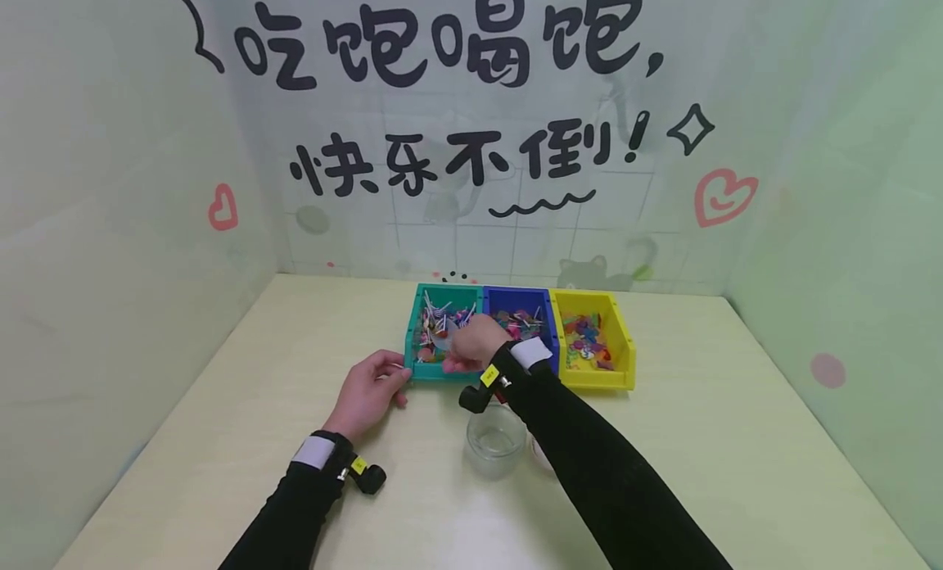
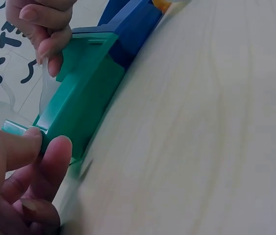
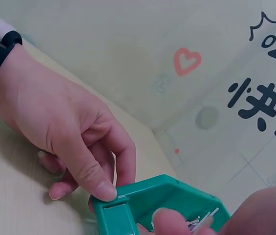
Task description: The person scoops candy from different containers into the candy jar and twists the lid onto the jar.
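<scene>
Pinching a clear scoop (image 2: 48,92), likely light, best held high, the right hand (image 1: 477,342) hangs over the green bin (image 2: 83,100); the left hand (image 1: 371,392) pinches its corner.

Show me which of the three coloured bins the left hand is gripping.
The green bin, at the row's left end: the left hand pinches its near left corner. That hand touches neither the blue bin nor the yellow bin.

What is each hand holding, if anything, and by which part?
Left hand: the green bin, pinched at its near left corner. Right hand: a clear utensil, pinched by its upper end.
</scene>
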Action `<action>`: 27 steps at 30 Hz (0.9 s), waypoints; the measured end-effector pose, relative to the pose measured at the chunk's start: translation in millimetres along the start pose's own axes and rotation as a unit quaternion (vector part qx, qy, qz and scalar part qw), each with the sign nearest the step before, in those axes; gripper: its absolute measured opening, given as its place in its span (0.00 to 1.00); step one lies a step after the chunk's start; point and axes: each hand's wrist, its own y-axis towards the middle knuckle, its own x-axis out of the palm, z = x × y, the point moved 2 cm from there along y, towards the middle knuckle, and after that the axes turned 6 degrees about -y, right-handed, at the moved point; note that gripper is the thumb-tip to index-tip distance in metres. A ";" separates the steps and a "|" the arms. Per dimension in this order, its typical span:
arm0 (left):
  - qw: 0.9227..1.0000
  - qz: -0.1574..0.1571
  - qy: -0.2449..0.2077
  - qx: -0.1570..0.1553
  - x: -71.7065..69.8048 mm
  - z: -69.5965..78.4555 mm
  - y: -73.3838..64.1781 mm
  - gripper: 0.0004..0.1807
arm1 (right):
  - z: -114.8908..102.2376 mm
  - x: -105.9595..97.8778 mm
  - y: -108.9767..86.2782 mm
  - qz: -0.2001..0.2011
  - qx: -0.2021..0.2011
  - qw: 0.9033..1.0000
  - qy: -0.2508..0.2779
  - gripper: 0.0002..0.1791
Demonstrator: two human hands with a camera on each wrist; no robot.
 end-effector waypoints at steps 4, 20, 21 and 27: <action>1.000 0.000 0.001 0.006 0.3 3.9 0.1 0.13 | -3.7 0.6 1.1 -0.013 -0.006 1.000 -0.015 0.15; 1.000 -0.003 0.004 -0.001 -3.2 3.5 3.5 0.14 | -3.9 0.7 -3.0 -0.031 -0.020 0.999 -0.029 0.13; 1.000 -0.002 0.005 -0.001 -3.3 2.6 3.6 0.14 | -3.6 1.1 -3.1 -0.031 -0.023 0.999 -0.030 0.13; 1.000 -0.005 0.007 -0.004 -3.0 -0.6 2.6 0.13 | -1.3 3.1 0.3 -0.033 -0.035 0.998 -0.044 0.11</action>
